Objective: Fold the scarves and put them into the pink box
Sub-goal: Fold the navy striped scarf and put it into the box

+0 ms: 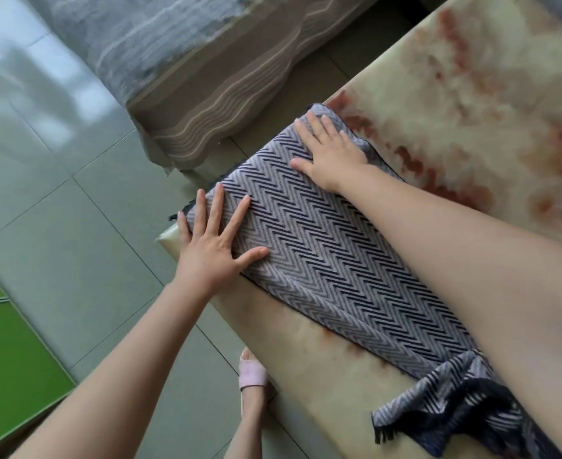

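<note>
A grey and dark blue herringbone scarf (309, 246) lies stretched along the table (471, 104), its far end at the table's corner. My left hand (215, 241) presses flat on the scarf's near-left edge, fingers spread and straight. My right hand (331, 154) lies flat on the far end of the scarf, fingers straight. The scarf's other end, with a dark fringe (438, 405), is bunched at the lower right, partly under my right forearm. No pink box is in view.
The table has a cream top with reddish-brown blotches. A sofa with a grey striped cover (187, 67) stands beyond the table's corner. Grey floor tiles (58, 226) spread to the left, with a green panel (5, 352) at the lower left. A foot in a pink slipper (252, 376) stands by the table.
</note>
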A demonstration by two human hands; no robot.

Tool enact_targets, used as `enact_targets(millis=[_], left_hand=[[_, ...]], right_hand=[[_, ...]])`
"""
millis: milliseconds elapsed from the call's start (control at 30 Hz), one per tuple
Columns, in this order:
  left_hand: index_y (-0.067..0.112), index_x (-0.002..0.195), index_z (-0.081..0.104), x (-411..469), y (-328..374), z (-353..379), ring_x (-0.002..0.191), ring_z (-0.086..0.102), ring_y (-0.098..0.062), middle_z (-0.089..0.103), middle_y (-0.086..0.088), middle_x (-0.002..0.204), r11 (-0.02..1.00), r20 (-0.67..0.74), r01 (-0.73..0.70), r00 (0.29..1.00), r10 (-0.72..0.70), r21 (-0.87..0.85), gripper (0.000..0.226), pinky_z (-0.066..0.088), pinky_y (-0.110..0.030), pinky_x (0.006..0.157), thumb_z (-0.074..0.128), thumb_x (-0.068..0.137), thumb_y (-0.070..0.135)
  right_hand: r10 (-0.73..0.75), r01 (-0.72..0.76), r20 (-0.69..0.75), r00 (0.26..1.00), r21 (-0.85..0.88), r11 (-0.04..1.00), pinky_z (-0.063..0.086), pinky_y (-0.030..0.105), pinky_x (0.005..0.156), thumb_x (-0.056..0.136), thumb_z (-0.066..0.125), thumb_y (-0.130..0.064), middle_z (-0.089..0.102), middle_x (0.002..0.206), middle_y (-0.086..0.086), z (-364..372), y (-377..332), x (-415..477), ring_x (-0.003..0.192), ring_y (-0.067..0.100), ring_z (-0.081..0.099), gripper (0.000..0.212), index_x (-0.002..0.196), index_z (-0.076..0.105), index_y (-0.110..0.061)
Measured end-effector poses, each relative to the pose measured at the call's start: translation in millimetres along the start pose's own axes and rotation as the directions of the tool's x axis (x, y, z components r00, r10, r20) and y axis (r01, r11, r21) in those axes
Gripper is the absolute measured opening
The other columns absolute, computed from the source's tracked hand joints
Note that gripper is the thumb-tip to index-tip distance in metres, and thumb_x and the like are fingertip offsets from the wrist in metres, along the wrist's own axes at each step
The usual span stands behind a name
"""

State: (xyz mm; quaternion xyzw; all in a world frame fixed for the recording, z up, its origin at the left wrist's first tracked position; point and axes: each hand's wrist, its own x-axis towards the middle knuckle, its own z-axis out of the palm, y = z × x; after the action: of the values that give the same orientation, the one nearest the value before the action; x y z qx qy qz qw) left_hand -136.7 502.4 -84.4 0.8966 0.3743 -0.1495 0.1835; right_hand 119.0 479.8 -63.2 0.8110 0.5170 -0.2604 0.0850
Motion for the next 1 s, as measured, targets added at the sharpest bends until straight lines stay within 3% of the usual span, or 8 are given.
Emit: enact_targets(millis=[133,300,433,567,700,833,900,1000], left_hand=[[0.049,0.14,-0.022,2.8,1.7,-9.1,0.137,-0.035,-0.021,-0.036,0.004,0.15,1.0,0.041,-0.001,0.999,0.001,0.003,0.083,-0.02,-0.051,0.111,0.022,0.077,0.079],[0.033,0.149,-0.004,-18.8,37.5,-6.2,0.138,-0.032,-0.024,-0.025,-0.004,0.155,0.998,-0.071,-0.023,0.997,0.019,-0.051,0.078,-0.023,-0.048,0.11,0.039,0.09,0.059],[0.021,0.14,0.043,-60.2,98.5,16.2,0.143,0.017,-0.033,0.028,-0.012,0.153,0.96,-0.217,-0.238,0.955,0.204,-0.147,0.059,0.006,-0.049,0.115,0.063,0.086,0.033],[0.023,0.113,0.066,-101.5,164.1,45.2,0.126,0.05,-0.03,0.059,-0.005,0.13,0.893,-0.163,-0.429,0.899,0.407,-0.135,0.042,0.024,-0.049,0.107,0.048,0.078,0.034],[0.026,0.101,0.07,-125.1,216.5,64.8,0.115,0.06,-0.022,0.068,0.004,0.111,0.834,-0.095,-0.536,0.844,0.527,-0.13,0.034,0.042,-0.052,0.097,0.051,0.074,0.033],[0.024,0.106,0.069,-135.0,257.0,72.2,0.102,0.066,-0.017,0.069,0.008,0.104,0.817,-0.035,-0.555,0.83,0.557,-0.159,0.042,0.045,-0.048,0.093,0.063,0.064,0.028],[0.024,0.108,0.068,-141.7,274.2,74.4,0.097,0.067,-0.015,0.069,0.008,0.1,0.801,-0.007,-0.564,0.819,0.574,-0.202,0.041,0.049,-0.041,0.092,0.063,0.067,0.028],[0.023,0.126,0.057,-157.6,300.3,76.6,0.108,0.058,-0.015,0.063,0.007,0.117,0.782,0.043,-0.556,0.807,0.589,-0.282,0.043,0.042,-0.029,0.097,0.061,0.084,0.028]], right_hand=[[0.011,0.003,-0.088,0.996,0.16,0.987,-0.004,0.039,0.119,0.1,0.034,-0.041,-0.014,0.159,0.002,7.2,5.2,-27.5,0.146,0.021,-0.013,0.067,0.152,-0.002,-0.02],[-0.049,0.108,-0.211,0.976,0.279,0.954,-0.002,0.035,0.118,0.1,0.042,-0.032,-0.003,0.16,-0.005,46.9,28.6,-132.3,0.147,0.015,-0.005,0.059,0.151,0.016,-0.023],[0.172,-0.07,-0.19,0.967,0.448,0.891,0.009,0.03,0.117,0.098,0.046,-0.031,0.011,0.157,-0.01,98.8,56.5,-237.3,0.144,0.012,0.01,0.05,0.146,0.033,-0.023],[0.354,-0.263,-0.188,0.916,0.384,0.885,0.014,0.034,0.116,0.092,0.04,-0.038,0.028,0.154,-0.001,150.6,69.6,-332.8,0.14,0.017,0.023,0.053,0.141,0.043,-0.019],[0.457,-0.395,-0.242,0.856,0.266,0.879,0.015,0.04,0.113,0.083,0.046,-0.045,0.057,0.133,0.002,172.4,88.9,-386.0,0.127,0.022,0.042,0.054,0.127,0.059,-0.015],[0.484,-0.432,-0.303,0.821,0.225,0.873,0.027,0.043,0.108,0.07,0.078,-0.031,0.065,0.097,-0.003,174.2,108.0,-403.8,0.1,0.025,0.058,0.025,0.092,0.069,-0.021],[0.5,-0.422,-0.342,0.795,0.279,0.862,0.03,0.04,0.107,0.075,0.072,-0.03,0.061,0.081,-0.008,174.0,112.9,-411.4,0.088,0.021,0.058,0.01,0.076,0.065,-0.023],[0.558,-0.373,-0.406,0.724,0.449,0.811,0.031,0.037,0.106,0.082,0.052,-0.035,0.063,0.079,-0.013,171.4,116.6,-431.2,0.087,0.015,0.059,0.019,0.073,0.063,-0.024]])
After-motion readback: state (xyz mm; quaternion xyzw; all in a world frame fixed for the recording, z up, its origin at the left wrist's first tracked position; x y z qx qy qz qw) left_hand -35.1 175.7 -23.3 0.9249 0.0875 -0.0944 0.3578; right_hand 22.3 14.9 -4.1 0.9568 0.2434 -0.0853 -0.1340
